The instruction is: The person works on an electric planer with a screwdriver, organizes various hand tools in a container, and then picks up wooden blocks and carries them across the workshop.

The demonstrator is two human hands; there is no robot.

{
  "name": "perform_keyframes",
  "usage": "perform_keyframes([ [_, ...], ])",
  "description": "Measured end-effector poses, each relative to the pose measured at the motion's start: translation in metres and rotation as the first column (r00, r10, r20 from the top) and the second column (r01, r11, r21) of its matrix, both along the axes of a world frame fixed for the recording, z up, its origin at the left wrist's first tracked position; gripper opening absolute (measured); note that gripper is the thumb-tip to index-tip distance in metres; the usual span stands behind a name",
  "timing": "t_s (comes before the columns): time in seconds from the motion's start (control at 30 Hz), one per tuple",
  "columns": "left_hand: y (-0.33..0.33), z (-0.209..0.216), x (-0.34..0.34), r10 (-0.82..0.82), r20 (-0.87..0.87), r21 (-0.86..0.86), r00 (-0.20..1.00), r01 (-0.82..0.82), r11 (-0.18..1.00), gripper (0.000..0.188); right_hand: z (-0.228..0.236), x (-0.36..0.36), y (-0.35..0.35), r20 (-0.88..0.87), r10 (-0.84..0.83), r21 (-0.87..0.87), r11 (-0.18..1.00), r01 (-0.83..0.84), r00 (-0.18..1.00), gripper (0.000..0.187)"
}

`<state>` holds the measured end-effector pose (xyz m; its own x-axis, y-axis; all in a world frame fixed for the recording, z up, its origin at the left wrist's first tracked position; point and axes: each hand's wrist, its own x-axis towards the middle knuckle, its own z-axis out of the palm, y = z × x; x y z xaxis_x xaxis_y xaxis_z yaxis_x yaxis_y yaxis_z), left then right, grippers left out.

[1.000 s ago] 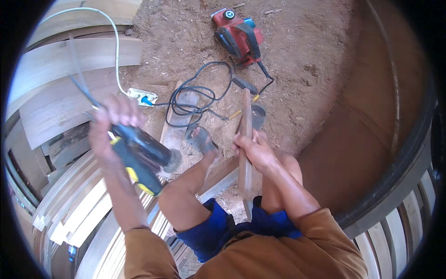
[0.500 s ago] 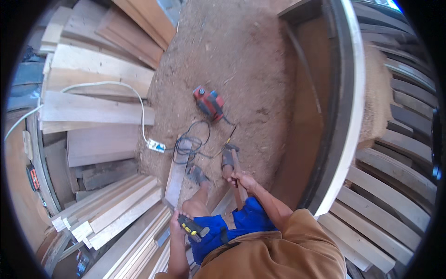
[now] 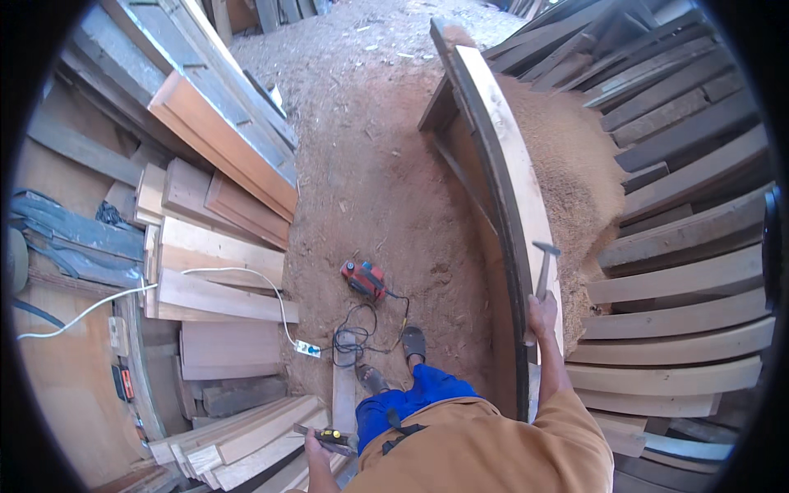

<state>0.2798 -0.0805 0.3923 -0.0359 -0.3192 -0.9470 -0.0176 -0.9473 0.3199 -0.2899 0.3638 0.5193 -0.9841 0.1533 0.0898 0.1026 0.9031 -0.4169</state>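
In my right hand (image 3: 542, 317) is a hammer (image 3: 546, 267), gripped by its handle, with its metal head pointing away from me. This hand is over or against the pale plank (image 3: 518, 148) along the top of a long, dark-edged wooden panel (image 3: 460, 185) standing on my right. Low on the left, my left hand (image 3: 316, 450) is closed around a chisel-like tool (image 3: 331, 434) with a black and yellow handle. Its flat metal blade sticks out past my fingers, beside a stack of pale boards (image 3: 255, 440).
A red power planer (image 3: 363, 279) lies on the dirt floor near my feet, its black cord (image 3: 353, 329) coiled beside a power strip (image 3: 307, 349). Piled boards (image 3: 230, 304) line the left side. Sawdust (image 3: 567, 156) and more stacked timber (image 3: 674, 287) lie beyond the panel.
My right hand has gone from beside my leg to the pale plank on the right, carrying the hammer. The left still grips its tool, now lower. The view has tilted up.
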Motion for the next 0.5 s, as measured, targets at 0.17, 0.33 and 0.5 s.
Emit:
perform_keyframes([
  [0.17, -0.022, 0.003, -0.027, -0.032, 0.015, -0.012, 0.999, 0.032, 0.999, 0.034, -0.002, 0.068, 0.074, 0.398, -0.188, 0.032, 0.981, 0.191, 0.898, 0.043],
  [0.33, -0.045, 0.009, -0.058, -0.115, -0.06, 0.017, 0.992, 0.116, 0.993, 0.038, -0.036, 0.143, 0.103, 0.415, -0.379, 0.146, 0.925, 0.351, 0.827, 0.048],
  [0.5, -0.069, 0.001, -0.058, -0.168, -0.103, -0.045, 0.98, 0.164, 0.985, 0.037, -0.029, 0.18, 0.089, 0.524, -0.386, 0.104, 0.914, 0.393, 0.759, 0.05],
])
